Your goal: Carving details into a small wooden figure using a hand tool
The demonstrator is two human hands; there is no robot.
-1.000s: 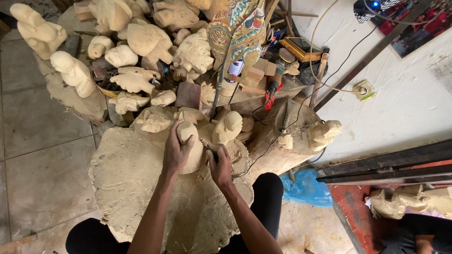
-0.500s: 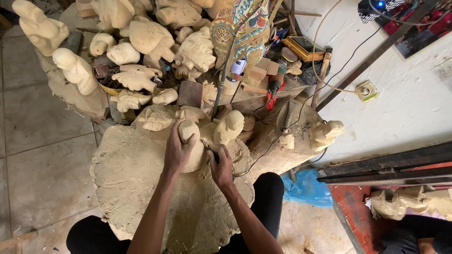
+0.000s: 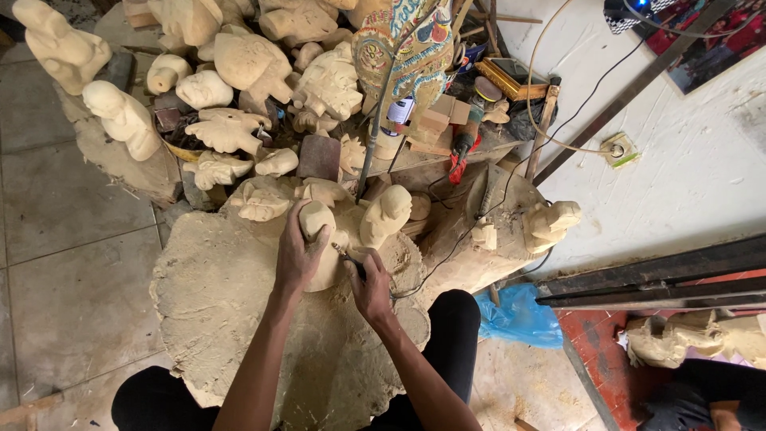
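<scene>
Two bare hands work at a pale wooden carving (image 3: 323,239) standing on a big round wood slab (image 3: 215,303), the left hand (image 3: 297,257) wrapped around it, the right hand (image 3: 371,286) closed on a small dark tool (image 3: 351,262) touching its side, unfinished figures (image 3: 239,64) crowding behind.

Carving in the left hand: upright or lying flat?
Roughly upright: the carving stands on the wood slab, rounded top up, left hand wrapped around its side.
</scene>
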